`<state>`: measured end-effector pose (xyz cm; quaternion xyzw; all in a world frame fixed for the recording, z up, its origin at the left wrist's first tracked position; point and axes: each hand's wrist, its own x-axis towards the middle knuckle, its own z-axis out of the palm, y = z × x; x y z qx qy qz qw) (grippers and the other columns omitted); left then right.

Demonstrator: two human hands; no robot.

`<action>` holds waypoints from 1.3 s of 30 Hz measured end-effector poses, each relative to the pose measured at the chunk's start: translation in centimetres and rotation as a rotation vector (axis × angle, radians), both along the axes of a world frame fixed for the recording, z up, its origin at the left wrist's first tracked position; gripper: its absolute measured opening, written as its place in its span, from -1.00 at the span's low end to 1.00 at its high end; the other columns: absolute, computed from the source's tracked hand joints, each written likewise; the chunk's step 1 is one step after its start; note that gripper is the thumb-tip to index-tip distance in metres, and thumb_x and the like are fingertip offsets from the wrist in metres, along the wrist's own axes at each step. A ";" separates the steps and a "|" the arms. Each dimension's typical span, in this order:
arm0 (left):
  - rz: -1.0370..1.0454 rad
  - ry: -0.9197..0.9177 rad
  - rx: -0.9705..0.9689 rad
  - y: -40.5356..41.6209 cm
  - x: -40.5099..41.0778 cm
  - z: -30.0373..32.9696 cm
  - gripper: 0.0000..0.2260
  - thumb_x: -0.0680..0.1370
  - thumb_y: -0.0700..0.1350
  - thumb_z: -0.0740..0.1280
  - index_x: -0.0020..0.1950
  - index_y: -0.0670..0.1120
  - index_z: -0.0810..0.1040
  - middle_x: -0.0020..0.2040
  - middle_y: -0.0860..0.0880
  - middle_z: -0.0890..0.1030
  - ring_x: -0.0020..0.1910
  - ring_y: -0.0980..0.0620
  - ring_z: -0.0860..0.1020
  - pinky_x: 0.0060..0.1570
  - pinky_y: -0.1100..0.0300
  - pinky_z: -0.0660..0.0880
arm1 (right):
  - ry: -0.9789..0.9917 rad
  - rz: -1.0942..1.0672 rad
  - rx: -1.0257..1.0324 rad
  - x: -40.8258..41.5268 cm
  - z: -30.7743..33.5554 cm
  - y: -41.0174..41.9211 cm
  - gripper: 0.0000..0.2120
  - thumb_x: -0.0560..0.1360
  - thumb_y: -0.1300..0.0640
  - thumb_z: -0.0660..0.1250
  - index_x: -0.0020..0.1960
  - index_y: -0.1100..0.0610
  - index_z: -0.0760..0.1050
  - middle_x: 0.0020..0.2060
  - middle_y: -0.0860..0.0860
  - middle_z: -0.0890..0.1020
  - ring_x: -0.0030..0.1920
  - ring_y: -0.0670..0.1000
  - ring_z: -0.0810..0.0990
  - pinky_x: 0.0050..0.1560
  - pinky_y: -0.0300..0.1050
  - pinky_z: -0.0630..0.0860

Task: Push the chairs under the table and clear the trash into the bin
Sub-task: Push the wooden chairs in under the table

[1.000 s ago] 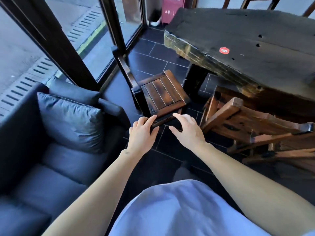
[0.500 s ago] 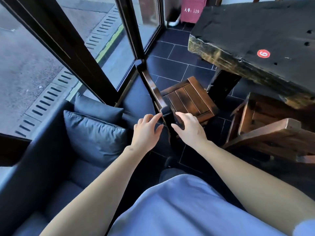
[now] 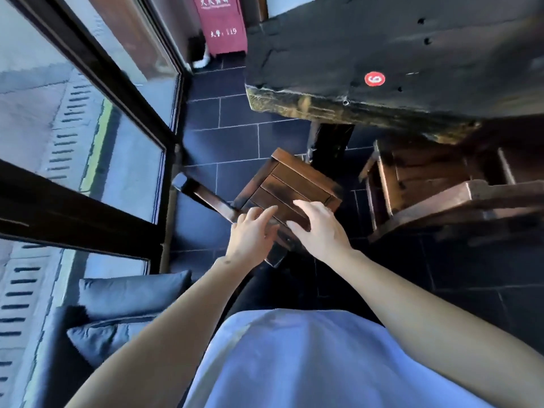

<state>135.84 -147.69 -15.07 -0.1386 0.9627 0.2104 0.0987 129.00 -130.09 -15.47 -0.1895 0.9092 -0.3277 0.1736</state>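
A small dark wooden chair [image 3: 297,179] stands on the tiled floor just off the corner of the heavy black wooden table [image 3: 382,45]. Its backrest rail [image 3: 206,197] points left toward the window. My left hand [image 3: 253,234] rests with fingers apart at the seat's near corner, by the backrest. My right hand [image 3: 321,228] lies palm down on the seat's near edge, fingers spread. A second wooden chair [image 3: 426,187] sits to the right, partly beneath the tabletop. No trash or bin shows.
A dark blue sofa with a cushion [image 3: 129,293] fills the lower left, close to the chair. Black-framed glass [image 3: 88,136] runs along the left. A red box [image 3: 223,22] stands at the far wall. A red round sticker [image 3: 374,78] marks the tabletop.
My view has swung closer over the small chair. Both hands have moved forward from just short of the seat onto its near edge.
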 end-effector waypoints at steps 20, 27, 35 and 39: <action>-0.513 -0.024 0.113 -1.8 -12.9 0.2 -0.59 0.66 0.09 0.21 0.53 0.16 0.32 0.39 -0.04 0.44 0.33 -0.18 0.42 0.28 -0.16 0.37 | -0.111 -0.538 0.127 -1.2 -0.2 -2.2 -0.46 0.59 -0.20 0.27 0.52 -0.11 0.27 0.34 -0.02 0.46 0.36 0.03 0.42 0.28 -0.03 0.46; -0.434 -0.099 0.034 -7.5 -10.2 -1.5 -0.58 0.65 0.12 0.23 0.52 0.19 0.32 0.39 -0.02 0.45 0.35 -0.17 0.41 0.32 -0.16 0.37 | -0.100 -0.461 0.073 -0.1 -1.4 -5.9 -0.47 0.58 -0.21 0.28 0.50 -0.11 0.30 0.32 -0.04 0.48 0.34 0.01 0.44 0.27 -0.01 0.49; -0.394 -0.114 0.006 -10.9 -8.4 -2.7 -0.57 0.63 0.09 0.26 0.51 0.20 0.34 0.39 -0.02 0.46 0.27 -0.21 0.44 0.27 -0.14 0.40 | -0.098 -0.384 0.044 0.1 -2.9 -9.5 -0.49 0.57 -0.19 0.30 0.47 -0.12 0.33 0.28 -0.03 0.49 0.33 0.04 0.44 0.24 0.06 0.51; -0.442 -0.111 0.008 -11.5 -9.1 -3.0 -0.57 0.64 0.10 0.25 0.51 0.20 0.33 0.38 -0.03 0.46 0.28 -0.21 0.43 0.28 -0.14 0.38 | -0.101 -0.411 0.054 -0.2 -3.2 -10.5 -0.49 0.57 -0.20 0.30 0.47 -0.13 0.32 0.31 -0.04 0.48 0.35 0.04 0.43 0.26 0.06 0.50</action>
